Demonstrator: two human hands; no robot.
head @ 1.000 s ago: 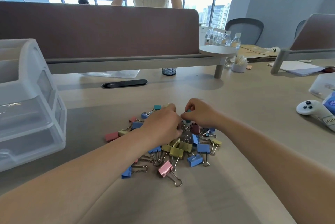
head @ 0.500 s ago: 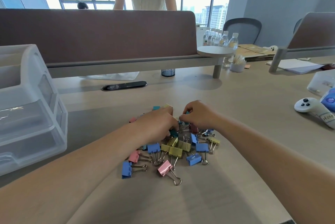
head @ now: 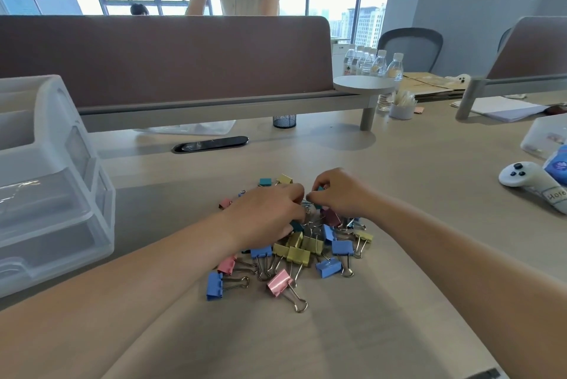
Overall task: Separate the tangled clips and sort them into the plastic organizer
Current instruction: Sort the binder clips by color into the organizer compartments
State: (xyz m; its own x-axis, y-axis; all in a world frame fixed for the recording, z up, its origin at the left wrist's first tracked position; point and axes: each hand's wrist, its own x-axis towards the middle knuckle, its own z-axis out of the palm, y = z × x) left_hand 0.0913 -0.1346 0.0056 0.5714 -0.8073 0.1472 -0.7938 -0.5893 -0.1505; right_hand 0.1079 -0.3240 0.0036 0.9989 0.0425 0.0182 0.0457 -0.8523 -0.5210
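Note:
A heap of coloured binder clips in blue, yellow, pink, teal and maroon lies tangled on the wooden table. My left hand sits over the heap's far left part, fingers curled down into the clips. My right hand is just to its right and pinches a teal clip at the top of the heap. The fingertips of both hands almost meet. A pink clip and a blue clip lie loose at the near edge. The translucent plastic organizer with drawers stands at the left.
A brown desk divider runs across the back, with a person standing behind it. A white game controller and a plastic box lie at the right. Water bottles and a black cable slot are further back.
The view has dipped and shifted slightly. Both hands stay together on the heap's top; several clips at the left of the heap have been pulled closer under my left hand.

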